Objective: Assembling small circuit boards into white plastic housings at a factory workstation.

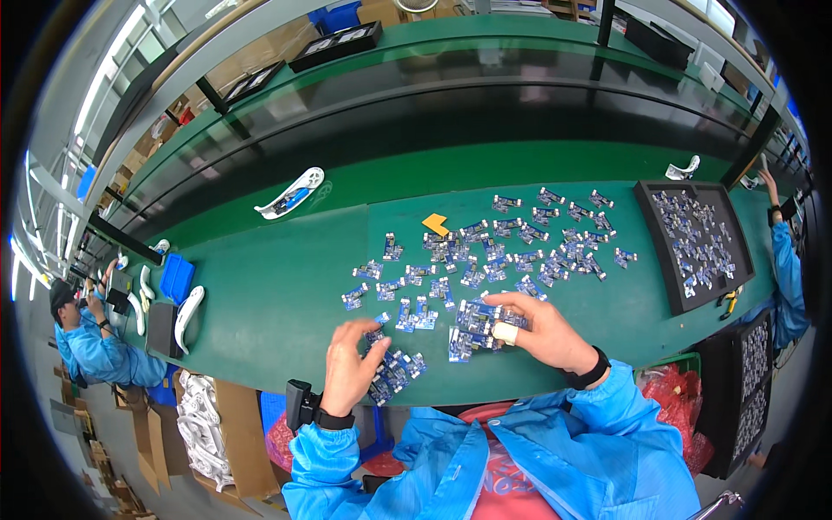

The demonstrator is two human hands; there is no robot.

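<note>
Many small blue circuit boards lie scattered over the green bench in front of me. My left hand rests over a heap of the small blue boards near the bench's front edge, fingers curled on them. My right hand, with a white finger cot on one finger, grips a stack of blue boards just right of the left hand. Both forearms wear blue sleeves and dark wristbands.
A black tray filled with boards sits at the right. A yellow piece lies mid-bench. White plastic parts and a blue bin are to the left. Other workers in blue sit at far left and far right.
</note>
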